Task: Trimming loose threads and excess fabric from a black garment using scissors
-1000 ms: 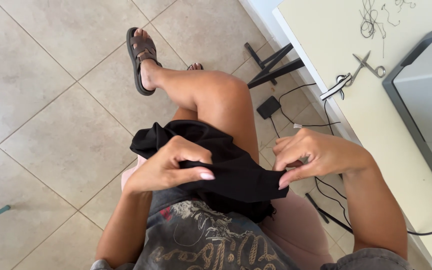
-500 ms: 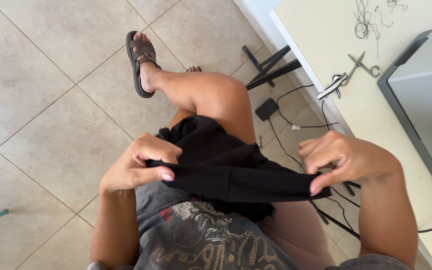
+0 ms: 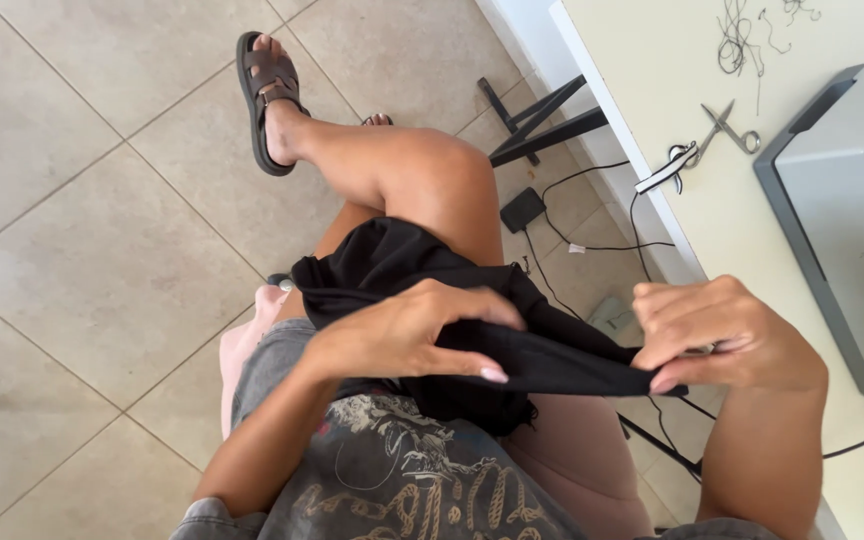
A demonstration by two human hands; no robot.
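Note:
A black piece of fabric point(image 3: 422, 270) lies across my lap, bunched over my thigh. My left hand point(image 3: 412, 335) grips its edge near the middle, fingers curled over the cloth. My right hand point(image 3: 727, 335) pinches the same edge further right, so a strip of the black fabric is stretched taut between the two hands. Both hands hover over my lap beside the table edge.
A pale table point(image 3: 672, 140) stands at the right with scissors point(image 3: 727, 125), loose dark threads point(image 3: 737, 40) and a grey sewing machine point(image 3: 847, 210). Cables and a black adapter point(image 3: 524, 210) lie on the tiled floor point(image 3: 82, 200). My sandalled foot point(image 3: 270, 95) rests ahead.
My hands have moved apart, the right one going rightward, and the fabric edge is now pulled straight between them. The view has shifted slightly.

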